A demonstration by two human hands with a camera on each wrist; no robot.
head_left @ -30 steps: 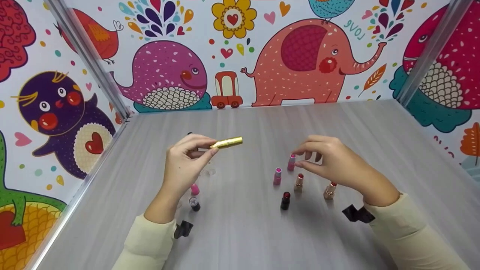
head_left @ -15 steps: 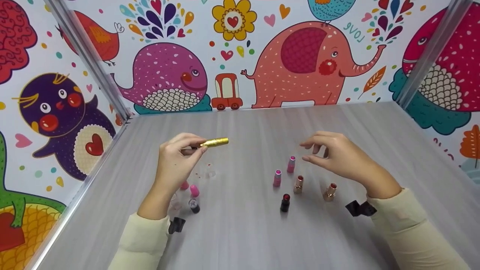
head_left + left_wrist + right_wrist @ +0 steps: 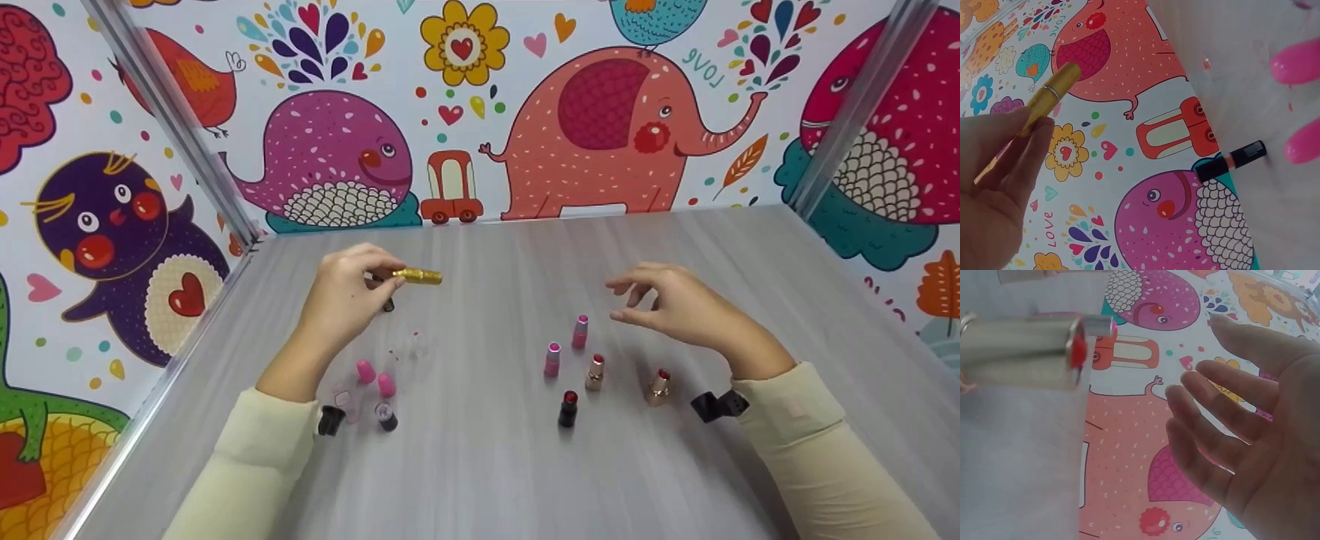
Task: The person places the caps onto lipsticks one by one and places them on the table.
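We look across a grey tabletop with streaked wood grain (image 3: 480,472). Behind it we see a white printed wall panel (image 3: 474,129) bearing a purple whale with a cream scaled belly (image 3: 337,142), a little red car (image 3: 451,206) just beside it, a yellow flower (image 3: 487,34) above, and a large coral elephant with a magenta ear (image 3: 577,176). On the white left side panel (image 3: 75,131) we find a dark purple bird with red cheeks (image 3: 127,251). A silvery metal post (image 3: 172,112) stands near it.

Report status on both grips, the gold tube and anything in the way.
Left grip pinching gold tube, raised off table. Right grip empty, upright lipsticks nearby. Nothing visibly blocking the gold tube.
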